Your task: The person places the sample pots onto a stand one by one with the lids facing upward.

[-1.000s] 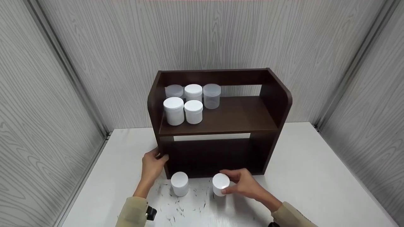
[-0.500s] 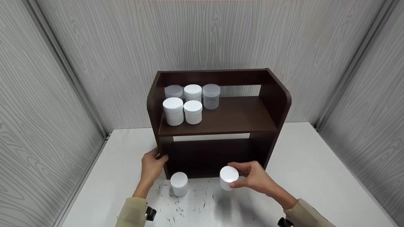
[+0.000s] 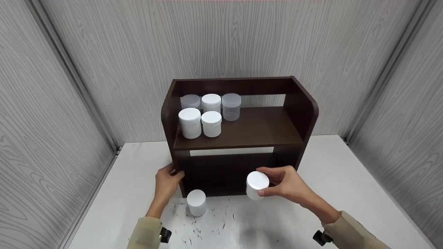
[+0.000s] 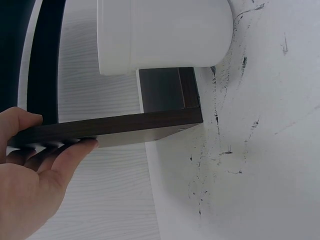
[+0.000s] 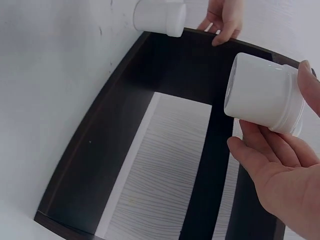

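Note:
My right hand (image 3: 289, 184) grips a white lidded jar (image 3: 256, 186) between thumb and fingers, held upright above the table in front of the shelf's lower opening. In the right wrist view the same jar (image 5: 260, 92) shows its lid end near the thumb. My left hand (image 3: 168, 180) pinches the left side panel of the dark brown shelf (image 3: 238, 143), low down; in the left wrist view the thumb and fingers lie on both faces of that panel (image 4: 115, 125). A second white jar (image 3: 197, 203) stands on the table just in front of the shelf's left side.
On the upper level, at its left, stand white jars (image 3: 190, 124) and translucent jars (image 3: 231, 108), several in two rows. The white table (image 3: 346, 193) has dark scuff marks. Grey wood-patterned walls (image 3: 228, 41) enclose the back and both sides.
My right hand has lifted the white jar off the table and carried it up and to the right. The left hand has stayed on the shelf panel, and the other jar has not moved.

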